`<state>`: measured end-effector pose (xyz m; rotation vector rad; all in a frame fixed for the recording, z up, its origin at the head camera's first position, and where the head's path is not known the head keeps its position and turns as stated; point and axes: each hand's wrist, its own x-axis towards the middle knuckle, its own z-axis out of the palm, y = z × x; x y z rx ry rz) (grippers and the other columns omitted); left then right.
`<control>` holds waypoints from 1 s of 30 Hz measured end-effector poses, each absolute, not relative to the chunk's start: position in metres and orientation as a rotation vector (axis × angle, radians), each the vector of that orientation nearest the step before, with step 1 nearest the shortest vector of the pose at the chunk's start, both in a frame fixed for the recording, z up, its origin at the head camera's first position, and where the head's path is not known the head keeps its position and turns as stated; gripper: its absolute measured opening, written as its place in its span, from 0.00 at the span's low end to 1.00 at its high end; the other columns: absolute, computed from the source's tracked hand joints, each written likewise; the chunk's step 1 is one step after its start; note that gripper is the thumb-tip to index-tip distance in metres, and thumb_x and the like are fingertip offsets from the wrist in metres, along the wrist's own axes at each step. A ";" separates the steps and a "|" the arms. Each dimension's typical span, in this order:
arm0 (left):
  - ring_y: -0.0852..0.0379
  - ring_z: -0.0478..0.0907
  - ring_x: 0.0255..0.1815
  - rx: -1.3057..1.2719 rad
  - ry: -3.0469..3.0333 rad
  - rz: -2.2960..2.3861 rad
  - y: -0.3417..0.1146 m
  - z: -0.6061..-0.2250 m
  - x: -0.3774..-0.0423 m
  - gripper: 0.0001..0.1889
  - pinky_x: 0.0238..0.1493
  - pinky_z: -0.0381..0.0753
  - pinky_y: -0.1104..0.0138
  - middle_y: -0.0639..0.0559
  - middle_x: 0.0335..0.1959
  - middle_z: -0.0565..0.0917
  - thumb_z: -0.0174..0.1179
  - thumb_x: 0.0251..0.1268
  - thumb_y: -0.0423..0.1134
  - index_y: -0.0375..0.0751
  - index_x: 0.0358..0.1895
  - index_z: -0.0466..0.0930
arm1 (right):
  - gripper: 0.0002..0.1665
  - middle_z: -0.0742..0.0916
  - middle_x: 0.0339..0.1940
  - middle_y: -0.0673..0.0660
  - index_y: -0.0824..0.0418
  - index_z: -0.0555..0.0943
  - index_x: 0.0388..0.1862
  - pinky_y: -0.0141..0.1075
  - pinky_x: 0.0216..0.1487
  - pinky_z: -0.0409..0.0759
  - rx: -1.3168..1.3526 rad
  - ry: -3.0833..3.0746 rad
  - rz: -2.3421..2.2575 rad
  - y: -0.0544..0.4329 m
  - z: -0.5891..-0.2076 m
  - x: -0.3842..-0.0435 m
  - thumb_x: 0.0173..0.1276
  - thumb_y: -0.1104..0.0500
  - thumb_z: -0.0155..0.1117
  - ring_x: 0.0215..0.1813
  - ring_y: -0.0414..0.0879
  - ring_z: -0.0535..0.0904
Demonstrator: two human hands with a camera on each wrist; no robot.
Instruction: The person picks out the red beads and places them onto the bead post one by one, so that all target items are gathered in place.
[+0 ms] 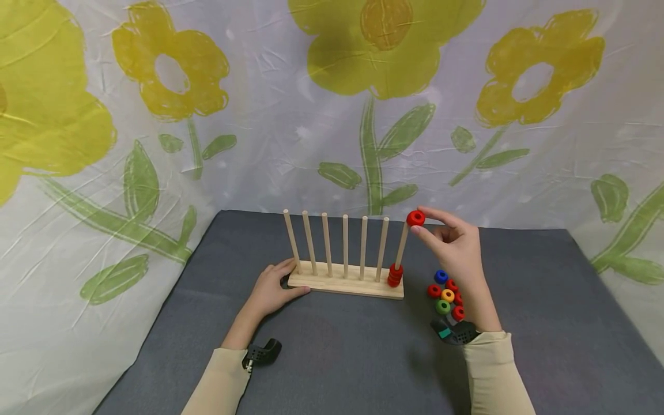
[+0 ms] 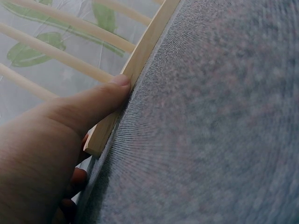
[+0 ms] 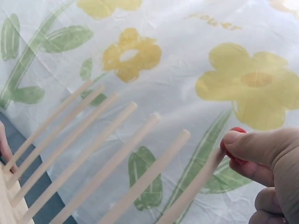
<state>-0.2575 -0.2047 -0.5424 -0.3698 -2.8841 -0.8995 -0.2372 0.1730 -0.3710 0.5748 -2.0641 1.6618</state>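
A wooden peg rack [image 1: 337,282] with a row of upright pegs stands on the table. My left hand [image 1: 268,293] grips the left end of its base; in the left wrist view the thumb [image 2: 100,102] lies along the front edge and the other fingers are partly hidden behind. Between thumb and fingertips, my right hand [image 1: 456,248] pinches a red ring [image 1: 415,223] at the top of the rightmost peg. In the right wrist view, the peg's tip meets the ring [image 3: 238,129], mostly covered by the fingers. Several red rings [image 1: 394,277] are stacked low on that same peg.
Right of the rack, loose rings lie on the grey tabletop [image 1: 332,357]: a blue ring [image 1: 438,280], a green ring [image 1: 438,311], a yellow ring [image 1: 444,298] and several red ones, partly behind the right wrist. A flower-patterned cloth [image 1: 270,144] hangs behind the table.
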 end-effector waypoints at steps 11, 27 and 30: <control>0.39 0.71 0.61 -0.369 -2.891 -0.886 -0.205 -0.543 -0.258 0.47 0.59 0.70 0.44 0.39 0.73 0.69 0.72 0.59 0.62 0.35 0.74 0.69 | 0.20 0.64 0.09 0.52 0.74 0.83 0.57 0.37 0.15 0.52 0.649 -2.016 1.647 0.168 -0.375 -0.240 0.65 0.76 0.69 0.13 0.43 0.53; 0.39 0.71 0.60 -0.363 -2.889 -0.899 -0.206 -0.543 -0.257 0.47 0.59 0.71 0.44 0.40 0.73 0.69 0.72 0.59 0.62 0.35 0.75 0.69 | 0.21 0.63 0.10 0.56 0.71 0.84 0.57 0.37 0.15 0.53 0.601 -2.091 1.519 0.160 -0.373 -0.236 0.65 0.74 0.71 0.13 0.43 0.54; 0.39 0.70 0.61 -0.362 -2.893 -0.894 -0.205 -0.542 -0.257 0.47 0.59 0.70 0.44 0.40 0.73 0.69 0.71 0.59 0.62 0.36 0.75 0.69 | 0.21 0.63 0.10 0.56 0.71 0.85 0.57 0.37 0.15 0.52 0.595 -2.098 1.506 0.159 -0.373 -0.235 0.65 0.74 0.72 0.13 0.43 0.54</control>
